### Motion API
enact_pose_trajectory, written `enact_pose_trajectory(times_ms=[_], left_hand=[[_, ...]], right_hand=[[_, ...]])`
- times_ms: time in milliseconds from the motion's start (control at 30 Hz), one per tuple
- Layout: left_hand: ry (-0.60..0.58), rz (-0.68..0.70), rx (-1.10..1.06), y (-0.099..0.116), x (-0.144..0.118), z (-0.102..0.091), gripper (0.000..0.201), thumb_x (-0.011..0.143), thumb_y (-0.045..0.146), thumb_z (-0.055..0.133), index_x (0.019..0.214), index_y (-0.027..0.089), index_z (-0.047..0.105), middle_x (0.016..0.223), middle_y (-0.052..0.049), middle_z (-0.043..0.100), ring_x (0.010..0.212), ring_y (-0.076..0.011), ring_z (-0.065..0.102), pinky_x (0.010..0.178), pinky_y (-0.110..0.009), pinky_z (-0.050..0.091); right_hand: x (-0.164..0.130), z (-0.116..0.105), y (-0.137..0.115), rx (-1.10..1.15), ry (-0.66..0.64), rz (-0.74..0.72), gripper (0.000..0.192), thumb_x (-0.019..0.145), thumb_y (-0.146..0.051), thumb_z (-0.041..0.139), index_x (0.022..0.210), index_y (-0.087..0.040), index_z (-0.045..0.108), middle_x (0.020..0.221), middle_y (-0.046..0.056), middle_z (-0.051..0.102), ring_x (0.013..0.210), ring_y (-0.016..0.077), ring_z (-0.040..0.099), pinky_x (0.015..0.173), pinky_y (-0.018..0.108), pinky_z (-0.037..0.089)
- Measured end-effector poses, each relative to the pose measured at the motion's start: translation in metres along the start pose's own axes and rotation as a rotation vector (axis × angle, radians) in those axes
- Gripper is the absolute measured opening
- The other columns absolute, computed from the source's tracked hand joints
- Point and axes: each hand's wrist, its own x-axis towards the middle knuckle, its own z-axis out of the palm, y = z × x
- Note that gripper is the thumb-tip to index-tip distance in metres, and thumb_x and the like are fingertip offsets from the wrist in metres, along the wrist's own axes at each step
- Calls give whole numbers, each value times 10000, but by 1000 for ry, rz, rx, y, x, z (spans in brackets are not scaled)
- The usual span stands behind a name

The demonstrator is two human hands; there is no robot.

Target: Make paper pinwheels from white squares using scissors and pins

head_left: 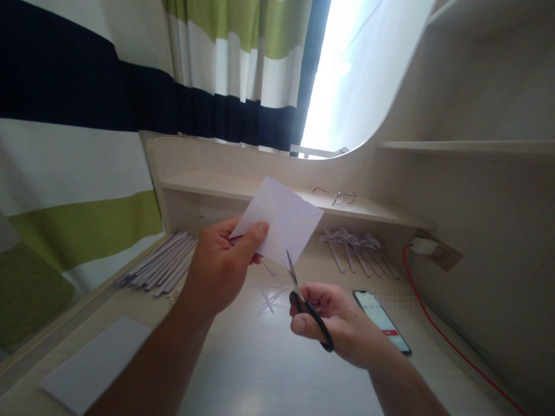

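My left hand (225,263) pinches a square of white paper (280,216) by its left corner, thumb on top, above the desk. A crease runs across the sheet. In my right hand (332,320) is a pair of scissors (299,292) with black handles, fingers through the loops. Its blades point up at the paper's lower corner and meet its edge there; whether they have cut into it I cannot tell. Several thin paper strips (272,299) lie on the desk below, between my hands.
Rolled paper sticks (162,263) lie bundled at the left, with stacked paper (95,364) nearer. Several paper pinwheels on sticks (359,251) lie at the back right. A phone (384,323) and a red cable (446,335) are at the right. Glasses (342,198) rest on the shelf (217,182).
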Motion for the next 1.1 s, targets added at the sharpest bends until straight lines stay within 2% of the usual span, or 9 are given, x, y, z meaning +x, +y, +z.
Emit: enact_pose_trajectory(times_ms=[100,467,600,767,1100], left_hand=[[24,4,0,0,0,0,280,860,369,697,672,163,670,560,14,594,531,-122,526,498,-212,429],[2,12,21,-1,0,0,285,852,381,696,669,164,672,562,7,599,523,-130,534,490,-220,438],[25,14,32,-2,1,-1,274,859,361,678,665,167,669,559,10,594,516,-128,533,486,-217,434],[-24,23,59,-3,3,-4,298,881,371,672,662,170,652,558,14,589,520,-128,542,494,-217,429],[1,25,90,-3,3,-4,310,884,389,667,664,172,644,564,13,582,532,-136,538,501,-223,422]], right_hand=[[0,0,0,-4,3,3,436,712,-501,900,835,-153,666,717,-20,565,629,102,447,545,230,307],[1,0,0,-2,1,-4,427,717,-492,896,841,-151,670,712,-26,561,626,101,441,549,231,309],[1,1,-1,18,7,-11,424,715,-484,898,814,-150,655,688,-32,554,607,94,420,536,227,300],[1,1,-1,22,12,-27,396,734,-461,890,777,-155,642,665,-31,571,591,91,427,525,223,304],[1,0,0,-7,34,-47,367,783,-445,855,724,-152,642,635,-21,590,554,85,441,501,219,308]])
